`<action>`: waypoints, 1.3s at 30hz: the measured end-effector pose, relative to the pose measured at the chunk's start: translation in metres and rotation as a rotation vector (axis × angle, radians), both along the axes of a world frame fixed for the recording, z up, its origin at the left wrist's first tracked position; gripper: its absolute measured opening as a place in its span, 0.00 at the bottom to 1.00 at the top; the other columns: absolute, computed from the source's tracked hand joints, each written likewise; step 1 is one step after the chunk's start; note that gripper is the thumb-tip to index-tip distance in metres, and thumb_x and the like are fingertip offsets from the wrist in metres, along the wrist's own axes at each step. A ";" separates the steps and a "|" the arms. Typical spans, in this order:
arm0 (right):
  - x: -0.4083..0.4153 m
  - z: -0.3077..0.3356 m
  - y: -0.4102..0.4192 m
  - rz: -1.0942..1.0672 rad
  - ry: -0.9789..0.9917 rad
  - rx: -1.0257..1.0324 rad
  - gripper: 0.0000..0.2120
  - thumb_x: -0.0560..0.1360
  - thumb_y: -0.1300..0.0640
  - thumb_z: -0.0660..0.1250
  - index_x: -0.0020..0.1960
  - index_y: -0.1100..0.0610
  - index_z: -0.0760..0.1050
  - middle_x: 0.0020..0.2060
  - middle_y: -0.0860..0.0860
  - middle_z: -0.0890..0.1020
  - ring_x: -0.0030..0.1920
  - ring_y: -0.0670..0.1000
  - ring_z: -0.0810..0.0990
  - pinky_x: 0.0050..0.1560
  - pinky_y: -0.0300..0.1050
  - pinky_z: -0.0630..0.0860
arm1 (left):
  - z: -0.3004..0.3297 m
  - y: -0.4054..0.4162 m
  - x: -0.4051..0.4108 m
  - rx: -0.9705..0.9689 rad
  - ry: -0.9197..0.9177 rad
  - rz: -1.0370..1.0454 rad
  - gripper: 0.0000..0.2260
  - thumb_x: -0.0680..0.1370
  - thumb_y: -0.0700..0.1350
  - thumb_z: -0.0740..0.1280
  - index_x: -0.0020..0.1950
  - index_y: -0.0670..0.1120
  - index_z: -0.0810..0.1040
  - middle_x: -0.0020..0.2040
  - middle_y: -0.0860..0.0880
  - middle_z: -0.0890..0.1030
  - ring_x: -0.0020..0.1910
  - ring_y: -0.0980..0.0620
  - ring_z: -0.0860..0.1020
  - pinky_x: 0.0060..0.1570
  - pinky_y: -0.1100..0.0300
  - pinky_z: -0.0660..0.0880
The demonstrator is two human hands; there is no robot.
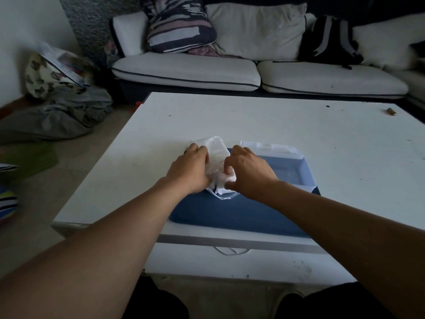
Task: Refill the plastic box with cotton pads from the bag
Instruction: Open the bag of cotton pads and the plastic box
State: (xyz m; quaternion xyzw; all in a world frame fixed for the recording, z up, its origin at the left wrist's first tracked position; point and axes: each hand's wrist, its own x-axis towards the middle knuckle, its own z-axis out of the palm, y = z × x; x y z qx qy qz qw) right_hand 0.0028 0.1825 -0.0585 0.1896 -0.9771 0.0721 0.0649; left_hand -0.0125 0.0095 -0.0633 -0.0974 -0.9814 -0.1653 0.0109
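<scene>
Bag [217, 155] is light, soft, slippery film; left hand [190, 169] and right hand [249, 171] both grip it near its mouth.

You will find no legible text, label, brand, number or sign anywhere in the head view. The clear bag [216, 157] in your hands shows no print that can be read. The plastic box [271, 150] beside it carries no visible lettering. The printed bag [66, 63] on the floor at the left has coloured markings, but they are too blurred to read.
</scene>
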 end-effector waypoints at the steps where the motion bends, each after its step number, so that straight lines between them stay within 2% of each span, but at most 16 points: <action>1: 0.001 -0.002 0.000 0.002 -0.006 -0.003 0.11 0.71 0.49 0.75 0.50 0.50 0.78 0.51 0.48 0.70 0.56 0.51 0.72 0.40 0.45 0.67 | 0.000 0.001 0.000 -0.007 0.009 0.004 0.17 0.75 0.49 0.72 0.59 0.47 0.73 0.61 0.48 0.70 0.48 0.46 0.73 0.45 0.53 0.69; 4: 0.003 -0.005 0.001 0.009 -0.013 -0.001 0.11 0.72 0.51 0.75 0.51 0.50 0.77 0.51 0.48 0.69 0.56 0.52 0.71 0.40 0.45 0.66 | -0.001 0.003 -0.002 -0.034 0.028 0.010 0.16 0.75 0.50 0.71 0.59 0.46 0.72 0.61 0.48 0.70 0.47 0.45 0.72 0.44 0.52 0.70; 8: 0.003 -0.008 0.003 0.011 -0.019 0.002 0.14 0.73 0.53 0.73 0.57 0.50 0.77 0.56 0.50 0.71 0.58 0.54 0.70 0.43 0.45 0.66 | -0.003 0.005 -0.003 -0.078 0.047 0.011 0.17 0.75 0.50 0.72 0.59 0.46 0.71 0.62 0.47 0.70 0.53 0.42 0.76 0.45 0.50 0.72; 11: 0.004 -0.010 0.004 0.029 -0.019 -0.016 0.12 0.71 0.55 0.74 0.54 0.50 0.79 0.53 0.49 0.70 0.56 0.53 0.70 0.41 0.45 0.67 | -0.005 0.005 -0.002 -0.099 0.069 0.017 0.18 0.76 0.49 0.72 0.60 0.45 0.70 0.63 0.46 0.70 0.54 0.41 0.76 0.45 0.49 0.74; 14: 0.006 -0.002 0.007 0.085 -0.041 -0.109 0.10 0.67 0.54 0.76 0.48 0.50 0.81 0.51 0.48 0.71 0.52 0.51 0.70 0.41 0.45 0.72 | -0.004 0.005 -0.001 -0.084 0.087 0.027 0.17 0.77 0.48 0.70 0.61 0.44 0.70 0.63 0.45 0.70 0.53 0.41 0.77 0.45 0.49 0.74; 17: 0.002 0.021 0.014 -0.002 -0.135 -0.420 0.12 0.64 0.54 0.80 0.45 0.53 0.83 0.49 0.49 0.78 0.48 0.48 0.76 0.46 0.42 0.75 | -0.001 0.004 0.000 -0.063 0.047 0.022 0.17 0.77 0.47 0.69 0.61 0.44 0.69 0.62 0.44 0.69 0.53 0.40 0.76 0.44 0.50 0.72; 19: 0.000 0.040 0.023 -0.110 -0.351 -0.868 0.12 0.68 0.60 0.79 0.49 0.62 0.81 0.44 0.53 0.83 0.43 0.48 0.81 0.45 0.42 0.78 | 0.003 0.003 0.001 -0.075 -0.011 0.019 0.19 0.75 0.49 0.69 0.61 0.45 0.68 0.62 0.45 0.68 0.56 0.41 0.74 0.47 0.49 0.72; 21: -0.001 0.051 0.033 -0.181 -0.551 -1.297 0.15 0.72 0.66 0.73 0.57 0.69 0.77 0.46 0.59 0.82 0.44 0.54 0.83 0.46 0.45 0.82 | 0.010 0.004 0.000 -0.083 -0.120 0.006 0.27 0.70 0.54 0.70 0.65 0.47 0.66 0.65 0.46 0.67 0.63 0.42 0.70 0.55 0.48 0.72; 23: 0.001 0.052 0.039 -0.240 -0.652 -1.507 0.17 0.75 0.68 0.69 0.63 0.70 0.74 0.51 0.62 0.82 0.48 0.59 0.84 0.47 0.48 0.84 | 0.022 0.007 0.000 0.075 -0.238 0.024 0.34 0.69 0.57 0.70 0.72 0.50 0.64 0.71 0.48 0.64 0.71 0.43 0.63 0.64 0.47 0.69; 25: 0.002 0.051 0.040 -0.268 -0.693 -1.604 0.17 0.77 0.69 0.67 0.65 0.70 0.73 0.57 0.65 0.81 0.52 0.61 0.83 0.48 0.49 0.84 | 0.036 0.016 0.000 0.433 -0.222 0.081 0.34 0.68 0.59 0.68 0.72 0.50 0.67 0.71 0.49 0.68 0.70 0.46 0.66 0.64 0.50 0.69; 28: 0.001 0.050 0.035 -0.272 -0.769 -1.757 0.16 0.77 0.69 0.66 0.64 0.70 0.73 0.61 0.66 0.79 0.57 0.63 0.82 0.48 0.47 0.84 | 0.055 0.036 0.006 1.037 -0.174 0.222 0.23 0.69 0.61 0.65 0.55 0.47 0.75 0.55 0.48 0.76 0.53 0.48 0.74 0.53 0.52 0.71; 31: 0.001 0.056 0.032 -0.188 -0.927 -1.949 0.16 0.78 0.67 0.62 0.65 0.68 0.72 0.61 0.65 0.79 0.57 0.61 0.81 0.58 0.48 0.81 | 0.062 0.053 0.011 1.443 -0.355 0.267 0.17 0.76 0.60 0.67 0.48 0.46 0.78 0.48 0.48 0.79 0.50 0.46 0.79 0.52 0.53 0.76; 33: 0.003 0.063 0.035 -0.121 -1.005 -2.090 0.17 0.76 0.67 0.59 0.63 0.68 0.72 0.59 0.65 0.81 0.57 0.61 0.81 0.64 0.50 0.77 | 0.065 0.058 0.013 1.577 -0.376 0.286 0.16 0.79 0.57 0.66 0.49 0.44 0.80 0.47 0.47 0.82 0.52 0.46 0.82 0.53 0.52 0.80; 35: 0.004 0.066 0.042 -0.109 -1.032 -2.176 0.17 0.74 0.65 0.57 0.60 0.70 0.73 0.51 0.65 0.83 0.51 0.60 0.83 0.63 0.49 0.78 | 0.067 0.060 0.014 1.655 -0.369 0.276 0.13 0.80 0.53 0.67 0.51 0.43 0.81 0.49 0.46 0.83 0.53 0.45 0.84 0.50 0.52 0.82; 37: 0.004 0.066 0.048 -0.118 -1.021 -2.191 0.18 0.73 0.65 0.56 0.60 0.70 0.72 0.47 0.64 0.84 0.47 0.59 0.84 0.60 0.48 0.79 | 0.066 0.060 0.015 1.556 -0.307 0.187 0.09 0.79 0.50 0.69 0.51 0.45 0.82 0.52 0.47 0.84 0.56 0.45 0.83 0.49 0.54 0.81; 39: 0.002 0.063 0.051 -0.114 -1.010 -2.185 0.21 0.71 0.65 0.58 0.63 0.69 0.72 0.48 0.63 0.83 0.47 0.59 0.84 0.59 0.48 0.79 | 0.062 0.057 0.015 1.375 -0.181 0.093 0.08 0.76 0.51 0.73 0.50 0.48 0.83 0.52 0.50 0.85 0.57 0.49 0.83 0.51 0.55 0.80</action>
